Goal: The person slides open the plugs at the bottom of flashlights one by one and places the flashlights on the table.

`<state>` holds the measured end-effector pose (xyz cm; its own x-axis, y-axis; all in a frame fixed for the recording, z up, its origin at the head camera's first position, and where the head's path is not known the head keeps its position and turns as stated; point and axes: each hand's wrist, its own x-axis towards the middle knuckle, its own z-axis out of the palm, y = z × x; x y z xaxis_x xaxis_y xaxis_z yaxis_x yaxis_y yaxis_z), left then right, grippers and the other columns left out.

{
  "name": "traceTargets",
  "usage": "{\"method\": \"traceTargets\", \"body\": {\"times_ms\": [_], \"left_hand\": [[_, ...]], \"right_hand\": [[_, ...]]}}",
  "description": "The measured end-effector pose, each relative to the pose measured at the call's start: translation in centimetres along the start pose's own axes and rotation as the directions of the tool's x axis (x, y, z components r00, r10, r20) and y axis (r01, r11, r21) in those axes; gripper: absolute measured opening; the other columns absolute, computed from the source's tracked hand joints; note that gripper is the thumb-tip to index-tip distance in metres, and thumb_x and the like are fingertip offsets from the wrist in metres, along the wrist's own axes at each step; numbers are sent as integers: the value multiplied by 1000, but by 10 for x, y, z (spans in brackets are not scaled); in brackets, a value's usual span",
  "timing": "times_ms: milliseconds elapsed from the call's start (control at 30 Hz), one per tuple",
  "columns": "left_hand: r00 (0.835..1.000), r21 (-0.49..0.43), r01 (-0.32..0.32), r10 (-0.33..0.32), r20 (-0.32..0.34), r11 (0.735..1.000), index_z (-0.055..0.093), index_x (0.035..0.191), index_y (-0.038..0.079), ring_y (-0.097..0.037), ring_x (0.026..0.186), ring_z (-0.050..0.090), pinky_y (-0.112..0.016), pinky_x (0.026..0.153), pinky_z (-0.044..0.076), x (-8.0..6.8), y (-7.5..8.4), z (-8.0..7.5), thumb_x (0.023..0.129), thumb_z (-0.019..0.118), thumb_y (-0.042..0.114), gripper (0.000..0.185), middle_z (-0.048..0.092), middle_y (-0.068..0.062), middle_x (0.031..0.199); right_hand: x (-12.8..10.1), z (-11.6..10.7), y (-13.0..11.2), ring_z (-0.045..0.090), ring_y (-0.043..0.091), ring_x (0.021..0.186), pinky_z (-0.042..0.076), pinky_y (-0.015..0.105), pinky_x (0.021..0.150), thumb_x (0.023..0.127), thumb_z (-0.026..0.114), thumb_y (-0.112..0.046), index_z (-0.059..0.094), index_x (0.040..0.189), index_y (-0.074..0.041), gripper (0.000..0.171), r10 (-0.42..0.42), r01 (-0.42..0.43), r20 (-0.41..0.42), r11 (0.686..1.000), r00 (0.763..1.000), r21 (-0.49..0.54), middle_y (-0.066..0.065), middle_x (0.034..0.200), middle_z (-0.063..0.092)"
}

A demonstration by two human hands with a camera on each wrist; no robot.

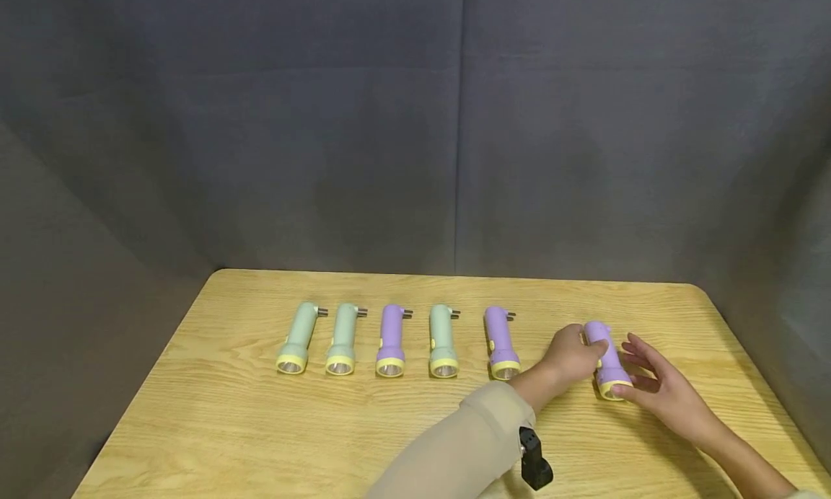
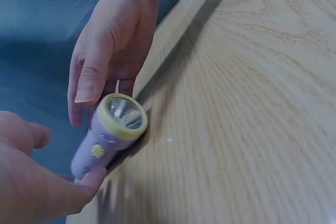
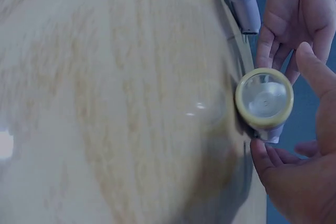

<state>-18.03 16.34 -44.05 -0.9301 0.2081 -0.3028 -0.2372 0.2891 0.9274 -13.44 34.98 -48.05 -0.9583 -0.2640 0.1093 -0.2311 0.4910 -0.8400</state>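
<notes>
1. A wooden table (image 1: pixel 260 427) stands before a grey cloth backdrop (image 1: pixel 324 124), and six small flashlights lie on it in a row, their yellow lens rings facing the person.
2. Farthest left is a green flashlight (image 1: pixel 296 338), lying slightly slanted.
3. Just beside it is a second green flashlight (image 1: pixel 342 339), apart from the first.
4. Next comes a purple flashlight (image 1: pixel 392 341), its metal prongs pointing right at the far end.
5. A third green flashlight (image 1: pixel 442 340) follows, lying parallel to its neighbours.
6. A second purple flashlight (image 1: pixel 500 342) lies next, just left of the left hand.
7. The left hand (image 1: pixel 571 352), in a beige sleeve (image 1: pixel 467 448) with a black wrist camera mount (image 1: pixel 535 468), reaches across and touches the far end of the last purple flashlight (image 1: pixel 607 360) with its fingertips, the fingers curved round the body.
8. That last purple flashlight lies on the table at the right end of the row, between both hands; the left wrist view shows its yellow switch (image 2: pixel 97 151) and clear lens.
9. The right hand (image 1: pixel 662 383) has relaxed fingers, with the thumb and fingertips pinching the yellow lens ring.
</notes>
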Motion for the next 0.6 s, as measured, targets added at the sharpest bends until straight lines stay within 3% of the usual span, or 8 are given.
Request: {"method": "traceTargets", "body": {"times_ms": [67,167,300,433,533,600], "left_hand": [[1000,-5,-7,7,-8,1000,59,134,-3,-17,107,63,-32,91,54,2,-2,4,99,67,19,42,67,-11,119],[1000,-8,0,0,-29,1000,60,133,-2,-17,111,62,-32,95,52,4,-4,7,99,68,18,40,67,-11,122],[999,-23,15,-16,-47,1000,59,136,0,-21,122,60,-34,102,50,8,-8,8,98,68,16,43,65,-12,129],[999,-66,17,-20,-39,998,58,138,1,-23,122,61,-34,101,51,12,-13,10,98,68,13,43,65,-12,130],[999,-105,8,-12,-37,994,60,136,0,-21,119,62,-32,98,53,13,-16,13,97,67,8,41,67,-12,128],[999,-131,-14,9,-37,991,62,133,0,-19,114,64,-30,94,54,13,-18,15,96,67,4,37,69,-11,122]], "right_hand": [[0,0,2,42,-20,114,43,4,88,93,72,-1,12,156,14,88,25,-25,17,1000,1000,-2,39,147,35],[-1,0,6,40,-22,113,41,3,88,94,72,-3,10,156,14,90,45,-44,34,999,998,-11,41,147,35],[-1,1,11,41,-20,114,41,3,90,92,73,0,13,155,15,89,15,-15,31,1000,999,-5,41,145,37],[0,2,15,44,-19,115,41,3,91,91,73,2,17,154,16,86,-15,15,32,1000,999,4,40,142,38],[0,4,18,46,-17,115,42,4,91,90,73,3,19,153,16,84,-30,30,31,1000,999,10,31,140,44],[0,5,19,47,-16,114,43,5,91,90,73,4,21,153,16,83,-43,42,27,999,999,13,16,138,49]]}}
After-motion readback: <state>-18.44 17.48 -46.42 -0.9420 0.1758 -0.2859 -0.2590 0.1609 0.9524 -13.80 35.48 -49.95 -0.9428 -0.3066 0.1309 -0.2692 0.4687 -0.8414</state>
